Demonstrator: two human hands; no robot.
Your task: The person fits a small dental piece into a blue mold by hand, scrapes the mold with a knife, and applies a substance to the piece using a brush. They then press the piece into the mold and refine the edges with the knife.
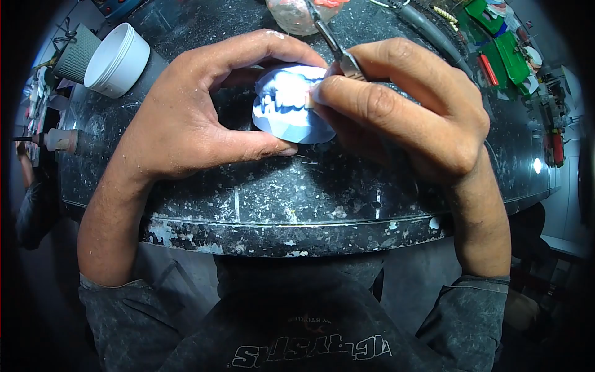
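Note:
A white plaster dental model (294,127) with upper and lower teeth stands over the bench, brightly lit. My left hand (186,111) curves around its left side, thumb at the base and fingers at the top, closed on it. My right hand (409,105) is at the model's right side, with its thumb and fingertip touching or very near the teeth. A slim metal hand tool (331,40) is held between the right fingers, pointing up and away from the model. The tips of the right fingers partly hide the teeth, and I cannot make out what lies under them.
The dark, paint-chipped bench (266,198) bears a white plastic tub (118,62), a grey woven-look container (77,53) and a clear bowl (297,18) with pinkish-red material. A grey handpiece (427,31) and green trays (508,59) are at the back right. Another person's arm (28,164) shows far left.

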